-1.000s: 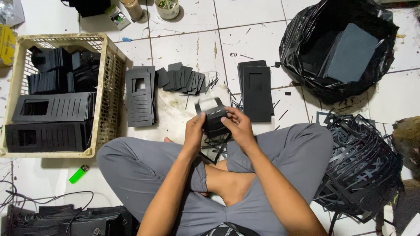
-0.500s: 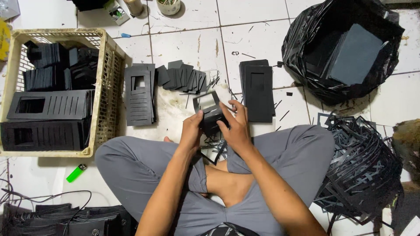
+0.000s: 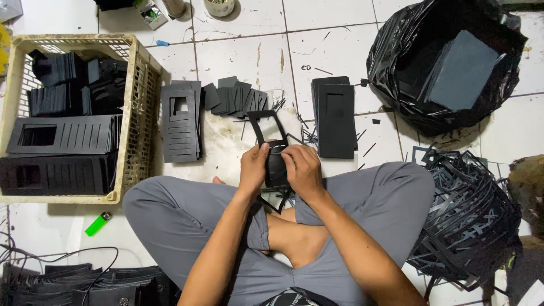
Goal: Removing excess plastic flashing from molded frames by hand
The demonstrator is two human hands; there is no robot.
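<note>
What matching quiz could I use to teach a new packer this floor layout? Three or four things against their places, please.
Things:
1. green lighter
2. black plastic bag
3. pile of black offcut strips
4. black card piece

Places:
A. top right of the floor
B. between both hands
C. beside the person's right knee
D. on the tiles below the basket

Pairs: 1-D, 2-A, 3-C, 4-B

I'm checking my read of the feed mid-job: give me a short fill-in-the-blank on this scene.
1. Both the left hand and right hand grip one black card piece above the person's ____.
2. The lighter on the floor is ____.
3. The cream crate holds stacks of ____ card.
4. The black bag lies on the person's ____ side.

Missing words: lap; green; black; right
</note>
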